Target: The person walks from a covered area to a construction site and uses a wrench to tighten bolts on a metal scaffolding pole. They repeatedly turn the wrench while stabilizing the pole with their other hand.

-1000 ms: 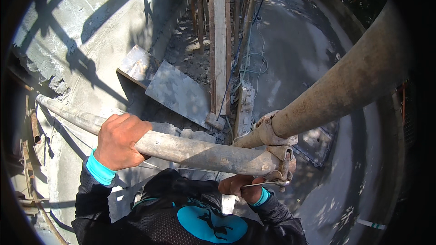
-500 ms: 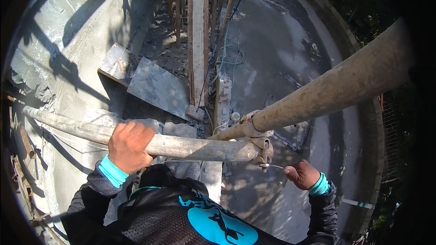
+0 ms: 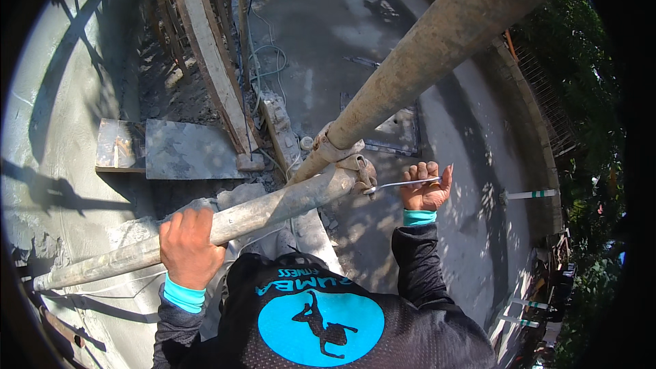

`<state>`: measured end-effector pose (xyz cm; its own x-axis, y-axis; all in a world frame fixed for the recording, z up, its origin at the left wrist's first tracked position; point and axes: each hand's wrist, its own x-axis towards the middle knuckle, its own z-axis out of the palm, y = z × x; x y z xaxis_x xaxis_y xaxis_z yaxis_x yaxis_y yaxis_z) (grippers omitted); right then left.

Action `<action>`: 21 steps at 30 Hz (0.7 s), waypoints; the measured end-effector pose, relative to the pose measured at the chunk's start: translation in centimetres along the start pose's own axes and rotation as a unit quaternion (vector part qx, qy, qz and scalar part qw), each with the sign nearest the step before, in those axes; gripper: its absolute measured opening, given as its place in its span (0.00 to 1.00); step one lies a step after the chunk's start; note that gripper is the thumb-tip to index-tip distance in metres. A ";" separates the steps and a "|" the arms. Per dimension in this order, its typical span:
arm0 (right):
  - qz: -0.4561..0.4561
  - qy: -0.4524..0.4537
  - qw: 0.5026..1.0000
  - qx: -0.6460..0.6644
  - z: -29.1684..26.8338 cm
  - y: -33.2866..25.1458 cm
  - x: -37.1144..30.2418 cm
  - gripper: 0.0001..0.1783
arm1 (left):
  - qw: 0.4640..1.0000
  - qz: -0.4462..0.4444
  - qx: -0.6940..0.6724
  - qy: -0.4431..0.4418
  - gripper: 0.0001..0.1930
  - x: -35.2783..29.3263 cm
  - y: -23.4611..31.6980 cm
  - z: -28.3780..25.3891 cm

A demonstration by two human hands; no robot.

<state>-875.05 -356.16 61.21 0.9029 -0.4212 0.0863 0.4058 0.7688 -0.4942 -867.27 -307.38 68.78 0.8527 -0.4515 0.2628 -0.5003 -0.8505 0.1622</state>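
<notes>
My left hand (image 3: 190, 246) is wrapped over a dusty scaffold pipe (image 3: 280, 212) that runs across in front of me, rising to the right. At its right end a rusty scaffold clamp (image 3: 359, 169) joins it to a thicker-looking slanting pipe (image 3: 424, 61), which reaches up to the upper right. Out to the right of the clamp, my right hand (image 3: 427, 193) has its palm turned up and its fingers curled round the handle of a slim metal wrench (image 3: 396, 184). The wrench's far end sits at the clamp's bolt; its exact fit is too small to make out.
Below lie a concrete ledge (image 3: 318, 242) and a grey board (image 3: 191, 150) beside a long timber post (image 3: 212, 55). A pale hose (image 3: 279, 61) loops on the concrete ground far below. A plastered wall (image 3: 75, 89) stands left, a low curved wall (image 3: 526, 106) right.
My view has swung, so the pipes now look more tilted. My right hand has turned palm up and moved the wrench handle upward around the bolt. My left hand still grips the pipe.
</notes>
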 end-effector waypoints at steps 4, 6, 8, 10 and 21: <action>-0.072 0.212 0.967 0.123 0.9 0.3 0.8 0.25 | 1.000 0.022 0.001 0.006 0.18 0.0 -0.3 -0.1; -0.058 0.183 0.973 0.127 4.5 -0.9 1.2 0.24 | 0.999 0.025 -0.010 0.020 0.18 0.0 -0.4 -0.2; -0.069 0.093 0.987 0.112 9.6 -1.1 1.2 0.24 | 1.000 0.022 -0.006 0.004 0.19 -0.1 -0.4 -0.4; -0.117 0.014 0.992 -0.050 16.0 -2.0 0.4 0.25 | 0.999 0.032 -0.020 0.008 0.21 -0.1 -0.4 -0.5; -0.057 -0.510 0.253 -0.820 10.5 19.4 -8.5 0.08 | 0.999 0.042 -0.009 -0.025 0.18 0.0 -0.5 -0.7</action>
<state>-873.31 -332.61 60.00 0.8046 0.5913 -0.0545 0.5884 -0.8063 -0.0608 -867.13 -306.79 69.36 0.8143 -0.5338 0.2282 -0.5720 -0.8048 0.1587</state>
